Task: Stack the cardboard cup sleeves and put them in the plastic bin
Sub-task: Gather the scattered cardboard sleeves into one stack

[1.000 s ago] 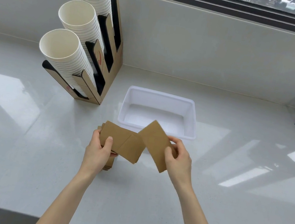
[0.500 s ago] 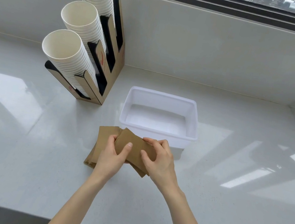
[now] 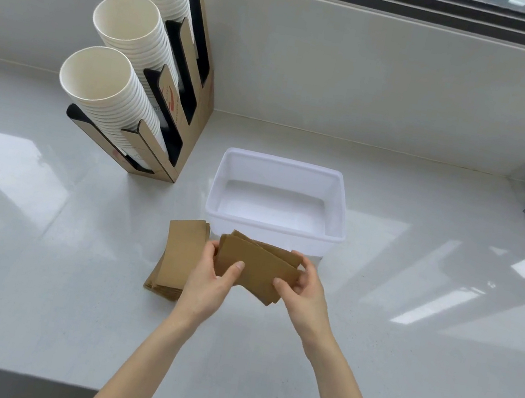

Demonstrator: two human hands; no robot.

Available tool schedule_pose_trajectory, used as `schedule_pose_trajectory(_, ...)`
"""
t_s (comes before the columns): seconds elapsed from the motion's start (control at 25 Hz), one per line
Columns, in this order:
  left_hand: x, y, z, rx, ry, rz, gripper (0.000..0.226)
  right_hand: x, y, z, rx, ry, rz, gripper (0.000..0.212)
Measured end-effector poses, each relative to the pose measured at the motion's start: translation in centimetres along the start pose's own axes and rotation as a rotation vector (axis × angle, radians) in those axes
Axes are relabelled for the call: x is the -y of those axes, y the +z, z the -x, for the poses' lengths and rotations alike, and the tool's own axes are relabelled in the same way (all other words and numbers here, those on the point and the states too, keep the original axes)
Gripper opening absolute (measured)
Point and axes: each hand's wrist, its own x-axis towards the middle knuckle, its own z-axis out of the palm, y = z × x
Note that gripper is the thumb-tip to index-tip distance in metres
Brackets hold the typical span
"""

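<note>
We are pinching a small bundle of sleeves (image 3: 256, 269) between both hands just below the centre of the frame: our left hand (image 3: 209, 282) is closing on its left end with the thumb laid over the top face, and our right hand (image 3: 306, 291) is gripping the right end, fingers curled round the far edge. The bundle is hanging in the air just in front of the near wall of the plastic bin (image 3: 273, 228), tilted down toward the right, and its edges are not yet squared (a few corners are peeking out at the top).

These flat brown cardboard pieces are looking very light, thin and fairly stiff, so we are judging that they will slide over one another easily and fan out if held loosely. The short ends seem the best place to hold them, squeezing inward to even them up, with only gentle pressure, since card like this is likely to crease.

Left of our hands, a second pile of sleeves (image 3: 179, 254) is lying on the pale counter (image 3: 400, 361). The bin beyond is holding nothing so far. In the upper left of the frame, the cup holder (image 3: 196, 111) is carrying three slanted rows of white paper cups (image 3: 122, 95).
</note>
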Motion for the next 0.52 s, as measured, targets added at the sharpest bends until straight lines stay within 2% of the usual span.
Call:
schedule_pose_trajectory(0.16, 1.4, 0.7, 0.2, 0.056, 0.035, -0.223, 0.014, -1.1, -1.2, 0.5, -0.078, -0.148, 0.215, 0.06)
schedule_pose_trajectory(0.32, 3.6, 1.5, 1.0, 0.079, 0.082, -0.421, 0.021, -3.3, -1.6, 1.6, -0.081, -0.257, 0.422, 0.069)
schedule_pose_trajectory(0.52, 5.4, 1.7, 1.1, 0.118, 0.014, -0.561, 0.054, -5.0, -1.5, 1.7, -0.08, -0.242, 0.52, 0.053)
